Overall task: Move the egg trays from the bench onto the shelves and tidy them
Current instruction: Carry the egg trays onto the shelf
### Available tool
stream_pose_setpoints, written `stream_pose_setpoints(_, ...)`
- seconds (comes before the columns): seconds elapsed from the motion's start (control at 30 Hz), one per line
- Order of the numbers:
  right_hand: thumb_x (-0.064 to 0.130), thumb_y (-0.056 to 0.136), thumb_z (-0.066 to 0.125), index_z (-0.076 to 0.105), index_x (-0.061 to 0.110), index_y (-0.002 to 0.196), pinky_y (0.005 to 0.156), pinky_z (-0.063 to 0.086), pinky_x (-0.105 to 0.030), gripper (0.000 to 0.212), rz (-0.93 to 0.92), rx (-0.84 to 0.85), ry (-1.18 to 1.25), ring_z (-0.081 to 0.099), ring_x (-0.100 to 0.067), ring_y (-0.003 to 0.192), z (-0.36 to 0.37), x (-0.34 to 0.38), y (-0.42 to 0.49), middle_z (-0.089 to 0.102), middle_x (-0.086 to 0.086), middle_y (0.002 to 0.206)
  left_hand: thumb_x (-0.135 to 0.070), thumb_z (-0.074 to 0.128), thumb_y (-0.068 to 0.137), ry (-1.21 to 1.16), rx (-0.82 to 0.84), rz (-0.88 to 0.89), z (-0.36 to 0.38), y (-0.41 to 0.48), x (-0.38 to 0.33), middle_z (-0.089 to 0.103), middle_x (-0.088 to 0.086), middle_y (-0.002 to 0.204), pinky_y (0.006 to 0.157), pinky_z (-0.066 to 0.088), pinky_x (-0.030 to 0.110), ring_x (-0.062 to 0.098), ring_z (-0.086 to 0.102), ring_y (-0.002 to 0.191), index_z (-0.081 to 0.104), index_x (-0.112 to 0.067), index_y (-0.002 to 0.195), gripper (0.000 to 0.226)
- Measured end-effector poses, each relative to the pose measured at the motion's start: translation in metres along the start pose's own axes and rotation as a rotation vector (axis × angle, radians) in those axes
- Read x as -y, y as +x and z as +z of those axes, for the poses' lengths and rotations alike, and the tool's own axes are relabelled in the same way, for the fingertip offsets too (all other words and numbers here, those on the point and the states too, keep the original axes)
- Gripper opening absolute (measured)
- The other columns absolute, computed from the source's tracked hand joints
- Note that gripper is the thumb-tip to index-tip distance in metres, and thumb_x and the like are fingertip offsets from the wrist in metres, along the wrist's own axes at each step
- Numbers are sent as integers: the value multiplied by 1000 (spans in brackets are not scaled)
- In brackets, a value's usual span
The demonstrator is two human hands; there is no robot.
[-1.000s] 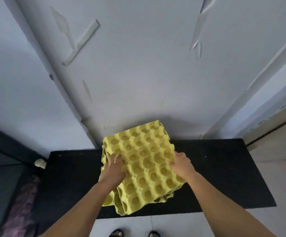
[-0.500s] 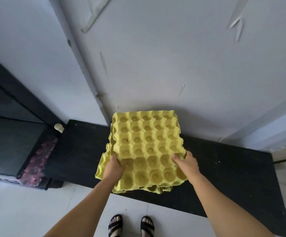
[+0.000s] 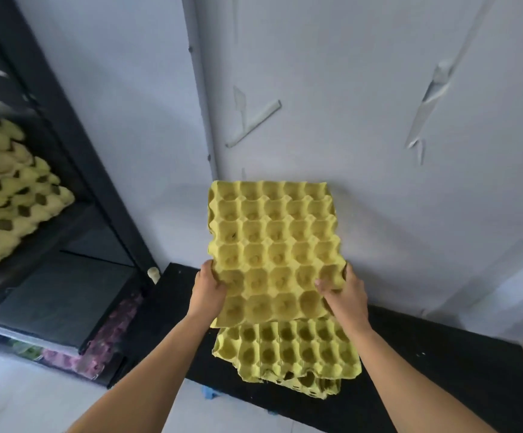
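The left hand (image 3: 207,292) is being clamped on the near left edge of a yellow egg tray (image 3: 272,242), and the right hand (image 3: 344,295) is being curled over its near right edge, fingers lying in the outer cells. The hands are being kept apart, the tray's width between them. The tray is being held in the air, cups up, its long axis running away from the person toward the wall (image 3: 363,120), its far end raised. Directly beneath its near end, a stack (image 3: 288,351) of like trays is being left on the black bench (image 3: 441,364), its layers slightly askew and overhanging the front edge.

Further out, to the left, a black shelf unit (image 3: 75,170) is being filled: shelved trays (image 3: 10,189) are being kept there in a yellow pile, with pink trays (image 3: 110,332) lower down. The shelves lie left of both hands, with the left hand nearer. So the coming move is probably being governed by a leftward swing, the left hand leading and the tray's long axis being turned to enter the shelf opening.
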State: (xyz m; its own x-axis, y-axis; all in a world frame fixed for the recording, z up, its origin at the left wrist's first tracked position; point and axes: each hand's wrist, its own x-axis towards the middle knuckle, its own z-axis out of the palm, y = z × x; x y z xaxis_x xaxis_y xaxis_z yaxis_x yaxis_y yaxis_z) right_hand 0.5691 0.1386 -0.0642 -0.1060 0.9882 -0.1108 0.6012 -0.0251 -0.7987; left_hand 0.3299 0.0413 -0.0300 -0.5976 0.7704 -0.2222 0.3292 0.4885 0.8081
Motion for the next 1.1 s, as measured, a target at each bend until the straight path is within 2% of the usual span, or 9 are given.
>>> stream_pose_setpoints(0.13, 57, 75, 67, 13, 20, 151, 111, 26, -45, 100, -113, -47, 67, 26, -26, 139, 13, 61, -31, 29, -10, 149, -3, 44, 91, -18, -95, 135, -67, -12, -12, 44, 9, 132, 82, 37, 29, 25, 47, 113, 27, -12, 142, 55)
stream_pose_setpoints(0.3, 55, 75, 67, 13, 21, 151, 111, 27, -47, 99, -259, -128, 167, 28, -28, 138, 35, 152, -72, 30, -12, 148, -3, 44, 92, -118, -248, 306, -170, -38, -28, 40, 6, 136, 88, 33, 26, 20, 42, 120, 25, -16, 145, 57)
stream_pose_setpoints(0.5, 55, 73, 64, 15, 19, 151, 112, 28, -45, 98, -481, -150, 302, 28, -26, 138, 57, 266, -119, 32, -11, 149, -9, 52, 88, -122, -436, 471, -289, -72, -40, 36, 5, 134, 84, 33, 28, 11, 38, 102, 18, -25, 147, 70)
stream_pose_setpoints(0.63, 48, 79, 69, 24, 21, 148, 109, 31, -34, 87, -652, -138, 375, 36, -14, 131, 67, 327, -144, 40, 2, 140, -7, 54, 85, -105, -572, 492, -358, -75, -40, 40, 8, 136, 85, 33, 29, 25, 43, 118, 21, -25, 146, 71)
stream_pose_setpoints(0.73, 45, 78, 62, 35, 25, 143, 100, 34, -23, 72, -717, -82, 499, 43, -6, 124, 72, 366, -152, 45, 11, 134, -2, 49, 85, -133, -604, 496, -409, -68, -38, 47, 9, 133, 89, 39, 38, 29, 48, 115, 27, -24, 143, 66)
stream_pose_setpoints(0.83, 25, 88, 67, 43, 27, 139, 98, 44, -31, 56, -702, -9, 610, 54, -16, 119, 86, 400, -145, 56, 0, 130, -3, 53, 85, -112, -618, 483, -459, -55, -39, 55, 15, 122, 83, 42, 40, 28, 53, 98, 34, -20, 141, 61)
stream_pose_setpoints(0.97, 19, 89, 63, 44, 33, 136, 86, 49, -32, 52, -696, 83, 738, 58, -12, 108, 117, 452, -134, 55, -1, 127, -20, 61, 82, -37, -655, 486, -518, -30, -51, 59, 12, 111, 85, 48, 45, 29, 57, 94, 37, -21, 138, 61)
stream_pose_setpoints(1.03, 20, 91, 61, 43, 30, 136, 78, 50, -26, 50, -700, 146, 824, 60, -2, 98, 134, 478, -128, 56, 2, 124, -18, 59, 86, 26, -684, 499, -547, -17, -61, 59, 12, 113, 83, 48, 42, 29, 58, 94, 36, -20, 138, 57)
stream_pose_setpoints(1.1, 18, 91, 61, 46, 25, 135, 78, 53, -27, 48, -708, 168, 882, 62, 0, 95, 147, 505, -125, 57, 2, 123, -25, 55, 90, 156, -759, 476, -572, -11, -72, 53, 13, 128, 89, 45, 45, 31, 55, 105, 34, -21, 139, 54)
